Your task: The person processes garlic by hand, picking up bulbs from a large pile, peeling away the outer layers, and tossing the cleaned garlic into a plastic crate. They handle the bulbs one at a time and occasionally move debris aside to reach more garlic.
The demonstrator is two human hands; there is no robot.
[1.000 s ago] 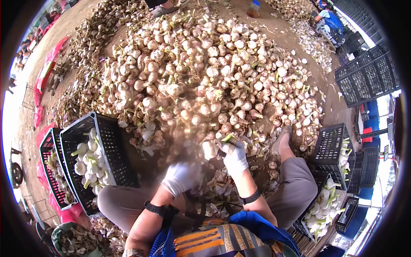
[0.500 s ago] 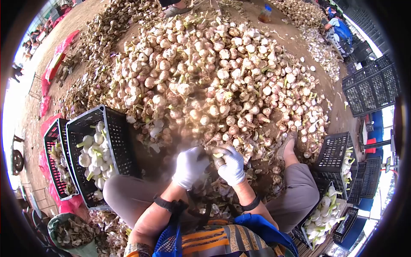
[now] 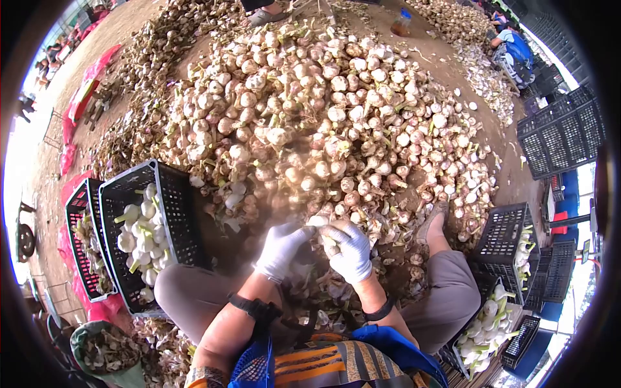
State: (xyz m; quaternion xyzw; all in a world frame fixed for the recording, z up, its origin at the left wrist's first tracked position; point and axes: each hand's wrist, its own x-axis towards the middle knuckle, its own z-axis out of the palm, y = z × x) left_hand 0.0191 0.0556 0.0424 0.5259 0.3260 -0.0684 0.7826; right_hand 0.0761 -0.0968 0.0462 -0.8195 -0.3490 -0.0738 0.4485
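My right hand [image 3: 349, 251], in a white glove with dirty fingertips, is closed around a garlic bulb [image 3: 317, 221] whose pale top shows between the two hands. Its fingers curl over a greenish stem. My left hand [image 3: 284, 247], gloved in white, reaches in from the left with its fingertips pressed together against the bulb; whether a small tool sits in them cannot be seen. Both hands are over loose peelings, at the near edge of a large heap of garlic bulbs [image 3: 336, 113].
Black crates with cleaned garlic stand at the left [image 3: 132, 310] and right [image 3: 501, 226]. A sack of peelings [image 3: 77, 343] is at the lower left. Stacked crates [image 3: 561, 139] and a person in blue [image 3: 515, 48] are at upper right; a bottle [image 3: 402, 26] lies beyond the heap.
My left hand has moved slightly, and its fingertips now meet the bulb beside my right hand. The pale bulb top shows more clearly between the hands.
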